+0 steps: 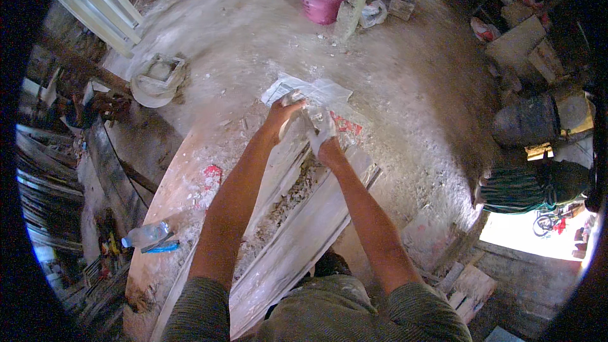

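Note:
Both my arms stretch forward over a long pale trough (288,250) made of two whitish boards with crumbly debris between them. At its far end my left hand (283,114) is curled, its thumb and fingertips dusted white. Close beside it, my right hand (323,138) is coated white and bent inward. Whitish material (311,116) lies between the two hands, but its kind is too blurred to make out. Just beyond my fingers a crumpled white sheet (332,90) lies on the floor. A red-printed scrap (346,124) is beside my right hand.
A clear plastic bottle (149,234) and a blue object (162,247) lie left of the trough. Farther off are a round dusty pan (155,81), a pink sack (323,0) and a post (351,12). Dark barrels (527,120) line the right side.

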`<act>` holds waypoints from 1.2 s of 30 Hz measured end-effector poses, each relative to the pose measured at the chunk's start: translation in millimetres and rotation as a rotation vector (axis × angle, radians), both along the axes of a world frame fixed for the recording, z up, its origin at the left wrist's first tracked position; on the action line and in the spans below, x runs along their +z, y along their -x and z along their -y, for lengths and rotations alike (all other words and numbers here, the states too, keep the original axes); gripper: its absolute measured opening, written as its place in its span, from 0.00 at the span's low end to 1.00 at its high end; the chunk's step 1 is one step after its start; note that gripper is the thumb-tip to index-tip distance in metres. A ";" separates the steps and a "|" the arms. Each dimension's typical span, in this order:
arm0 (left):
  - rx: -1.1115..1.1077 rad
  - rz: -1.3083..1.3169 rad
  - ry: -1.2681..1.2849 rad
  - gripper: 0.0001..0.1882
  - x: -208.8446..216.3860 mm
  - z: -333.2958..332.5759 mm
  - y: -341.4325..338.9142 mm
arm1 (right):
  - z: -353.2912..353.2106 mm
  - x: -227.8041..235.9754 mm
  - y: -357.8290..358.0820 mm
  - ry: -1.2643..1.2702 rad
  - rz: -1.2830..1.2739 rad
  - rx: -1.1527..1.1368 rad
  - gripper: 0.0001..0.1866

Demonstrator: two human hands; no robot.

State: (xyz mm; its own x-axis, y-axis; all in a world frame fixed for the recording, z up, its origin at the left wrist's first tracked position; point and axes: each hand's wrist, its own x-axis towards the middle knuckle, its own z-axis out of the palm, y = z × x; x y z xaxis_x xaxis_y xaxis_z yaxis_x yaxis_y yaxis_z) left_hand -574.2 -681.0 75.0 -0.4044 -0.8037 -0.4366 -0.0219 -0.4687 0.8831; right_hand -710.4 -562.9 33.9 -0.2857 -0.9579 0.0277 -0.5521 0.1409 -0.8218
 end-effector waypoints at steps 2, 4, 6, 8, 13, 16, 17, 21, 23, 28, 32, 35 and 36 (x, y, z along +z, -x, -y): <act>0.111 -0.013 -0.202 0.24 9.7 -21.8 -26.4 | -12.6 1.1 -19.9 0.136 -0.154 0.144 0.39; 0.203 0.017 -0.245 0.25 9.9 -47.5 -55.3 | -18.2 -12.1 -31.3 0.128 -0.277 0.337 0.40; 0.234 -0.183 0.036 0.28 0.4 -98.6 -84.9 | -17.4 -38.0 -35.4 -0.040 -0.532 0.377 0.41; 0.365 -0.203 -0.038 0.30 -12.6 -115.4 -100.0 | -11.3 -71.7 -38.5 -0.100 -0.490 0.365 0.39; 0.589 -0.353 -0.443 0.33 -27.2 -153.7 -122.3 | 7.8 -131.5 -49.7 -0.377 -0.979 0.725 0.23; 0.592 -0.265 -0.470 0.33 -16.0 -181.4 -146.5 | 23.8 -133.5 -48.0 -0.432 -1.166 0.884 0.14; 0.578 -0.224 -0.452 0.33 -12.3 -189.9 -155.7 | 27.7 -131.7 -49.0 -0.417 -1.161 0.835 0.14; 0.755 -0.159 -0.402 0.25 -9.7 -233.7 -192.9 | 13.5 -129.3 -75.1 -0.466 -1.194 0.664 0.14; 0.709 -0.221 -0.449 0.29 -14.2 -252.7 -229.9 | -17.0 -138.0 -113.5 -0.337 -1.144 0.646 0.13; 0.748 -0.288 -0.418 0.26 -25.6 -307.9 -319.4 | -127.7 -161.4 -231.4 -0.163 -0.932 0.703 0.13; 0.853 -0.105 -0.123 0.23 -5.1 -376.3 -389.3 | -128.6 -156.7 -236.5 -0.163 -0.951 0.680 0.13; 0.887 -0.076 -0.057 0.26 16.1 -438.5 -451.6 | -57.8 -148.0 -175.2 -0.292 -1.052 0.589 0.13; 0.917 -0.012 -0.040 0.26 19.8 -461.7 -466.2 | -32.2 -147.8 -155.1 -0.353 -1.088 0.557 0.13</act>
State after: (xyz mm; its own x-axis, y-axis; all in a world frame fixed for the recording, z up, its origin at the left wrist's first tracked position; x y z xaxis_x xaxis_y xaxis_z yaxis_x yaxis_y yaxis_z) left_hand -108.0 -219.4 94.8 0.3799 -0.7962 -0.4709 0.3826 -0.3283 0.8636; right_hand -555.3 -530.7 -113.8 0.1655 -0.9438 -0.2860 -0.9700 -0.2082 0.1254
